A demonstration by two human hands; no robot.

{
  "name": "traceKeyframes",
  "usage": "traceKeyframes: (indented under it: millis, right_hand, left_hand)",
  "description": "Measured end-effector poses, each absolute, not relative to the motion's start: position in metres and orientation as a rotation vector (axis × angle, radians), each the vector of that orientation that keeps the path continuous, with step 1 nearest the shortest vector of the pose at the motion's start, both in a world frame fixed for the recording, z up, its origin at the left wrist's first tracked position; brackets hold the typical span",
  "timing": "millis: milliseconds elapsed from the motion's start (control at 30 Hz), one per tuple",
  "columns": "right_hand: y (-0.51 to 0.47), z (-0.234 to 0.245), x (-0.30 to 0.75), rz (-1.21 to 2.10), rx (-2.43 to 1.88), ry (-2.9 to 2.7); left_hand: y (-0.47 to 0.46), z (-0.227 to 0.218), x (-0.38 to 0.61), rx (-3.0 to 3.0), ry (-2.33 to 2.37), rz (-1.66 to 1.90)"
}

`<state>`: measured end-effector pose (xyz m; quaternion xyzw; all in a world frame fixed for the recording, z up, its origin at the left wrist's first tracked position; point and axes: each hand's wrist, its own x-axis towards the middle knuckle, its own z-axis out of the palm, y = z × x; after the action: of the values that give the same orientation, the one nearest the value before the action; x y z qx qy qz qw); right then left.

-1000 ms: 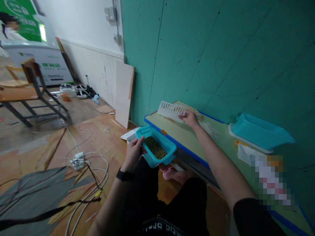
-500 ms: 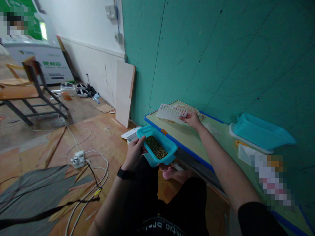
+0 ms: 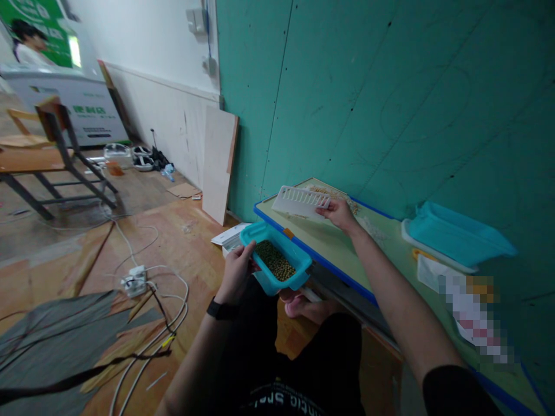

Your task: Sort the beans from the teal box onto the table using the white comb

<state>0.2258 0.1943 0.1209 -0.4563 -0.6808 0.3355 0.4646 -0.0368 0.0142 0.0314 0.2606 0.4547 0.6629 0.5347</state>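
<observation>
My left hand grips the near rim of a teal plastic tray holding green beans, held just below the blue edge of the table. My right hand reaches across the table and pinches one end of a white slotted plastic scraper, which stands tilted on the tabletop. Tan grains lie scattered behind the scraper near the wall.
A teal lidded container on a white tray sits at the table's right by the green wall. White paper lies beside it. On the wooden floor are cables, a power strip, a leaning board and a wooden bench.
The scraper in my right hand has shifted slightly toward the table's near edge. The tray in my left hand has stayed in place.
</observation>
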Motion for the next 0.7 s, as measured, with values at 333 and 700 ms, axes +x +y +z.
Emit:
traceKeyframes:
  millis: [333,700]
  right_hand:
    - [0.197,0.105,0.225,0.805,-1.109,-1.656]
    - [0.194,0.101,0.229,0.771,-1.113,-1.639]
  left_hand:
    - [0.001,0.023,-0.021,0.574,1.100,1.632]
    - [-0.004,0.021,-0.015,0.589,1.094,1.635]
